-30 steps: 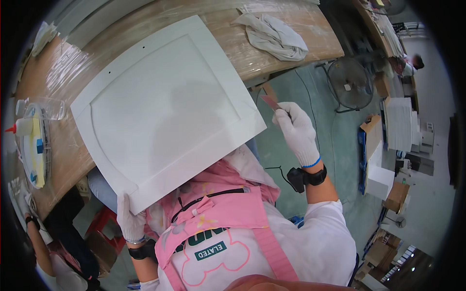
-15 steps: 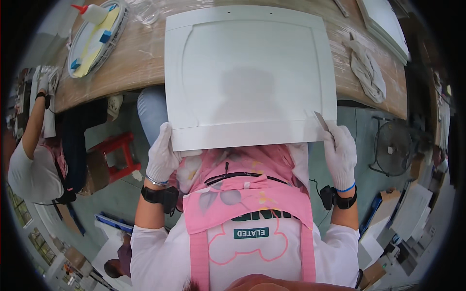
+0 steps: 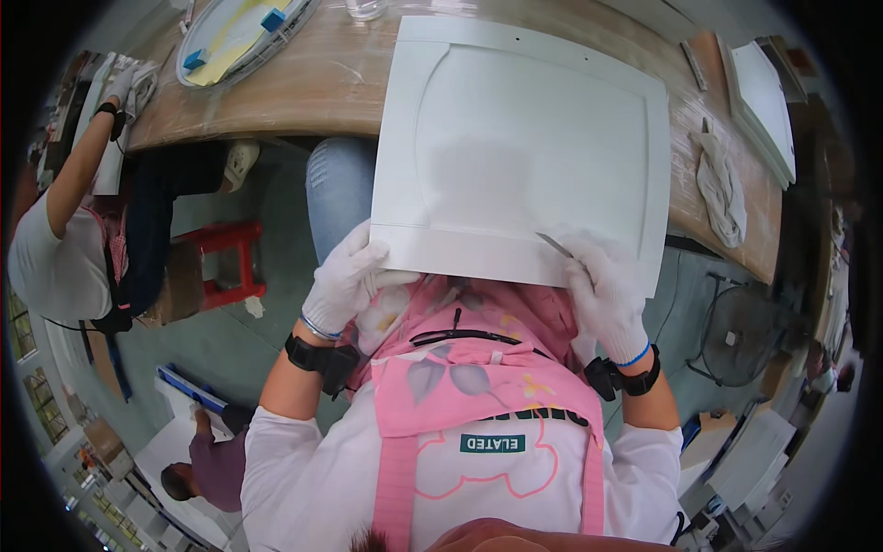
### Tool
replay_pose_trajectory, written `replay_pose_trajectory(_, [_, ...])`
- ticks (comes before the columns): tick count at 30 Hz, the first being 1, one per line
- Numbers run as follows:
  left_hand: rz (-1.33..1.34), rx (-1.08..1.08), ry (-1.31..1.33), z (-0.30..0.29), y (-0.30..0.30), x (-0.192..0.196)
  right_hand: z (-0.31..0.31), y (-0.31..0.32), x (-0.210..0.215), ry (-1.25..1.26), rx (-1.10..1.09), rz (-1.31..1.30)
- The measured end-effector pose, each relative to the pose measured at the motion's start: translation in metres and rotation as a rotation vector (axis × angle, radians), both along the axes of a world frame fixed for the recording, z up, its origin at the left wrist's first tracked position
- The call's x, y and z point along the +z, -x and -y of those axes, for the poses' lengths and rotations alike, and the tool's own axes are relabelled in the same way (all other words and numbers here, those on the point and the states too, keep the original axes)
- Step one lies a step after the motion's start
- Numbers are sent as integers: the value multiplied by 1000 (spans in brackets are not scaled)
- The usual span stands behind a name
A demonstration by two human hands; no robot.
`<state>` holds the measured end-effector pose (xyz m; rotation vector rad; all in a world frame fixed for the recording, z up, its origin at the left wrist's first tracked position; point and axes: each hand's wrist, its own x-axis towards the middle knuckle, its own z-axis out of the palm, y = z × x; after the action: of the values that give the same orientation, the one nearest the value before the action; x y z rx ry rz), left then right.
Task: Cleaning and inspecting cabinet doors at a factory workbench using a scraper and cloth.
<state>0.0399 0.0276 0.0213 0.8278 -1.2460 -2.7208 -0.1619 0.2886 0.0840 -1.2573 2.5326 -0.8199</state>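
Observation:
A white cabinet door panel (image 3: 533, 120) with a recessed middle rests on the table's near edge and over my lap. My left hand (image 3: 345, 276), in a white knitted glove, grips the panel's near left corner, thumb on top. In my right hand (image 3: 607, 287), gloved too, is a thin metal blade (image 3: 555, 245), pinched in the fingers, its handle hidden. The blade's tip lies at the inner edge of the panel's near rail, right of the middle. Whether the tip touches the surface I cannot tell.
The wooden table (image 3: 340, 92) carries an oval white tray (image 3: 299, 28) with blue blocks at left and a crumpled grey cloth (image 3: 720, 189) at right. White panels (image 3: 762, 101) are stacked far right. A red stool (image 3: 241, 267), a floor fan (image 3: 731, 333) and a co-worker (image 3: 64, 248) are nearby.
My right hand has moved left along the near rail with the blade, away from the panel's right edge. The view has shifted and turned; my left hand keeps the near left corner.

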Motion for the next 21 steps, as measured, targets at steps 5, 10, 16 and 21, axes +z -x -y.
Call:
replay_pose_trajectory(5, [-74, 3, -91, 4, 20, 7, 29, 12, 5, 89, -4, 0])
replay_pose_trajectory(10, [-157, -17, -132, 9, 55, -2, 75, 30, 6, 60, -60, 107])
replay_pose_trajectory(16, [-236, -16, -300, 14, 78, -11, 150, 51, -5, 113, 129, -27])
replay_pose_trajectory(21, [-204, -61, -321, 19, 58, -13, 180, 97, -7, 153, -61, -173])
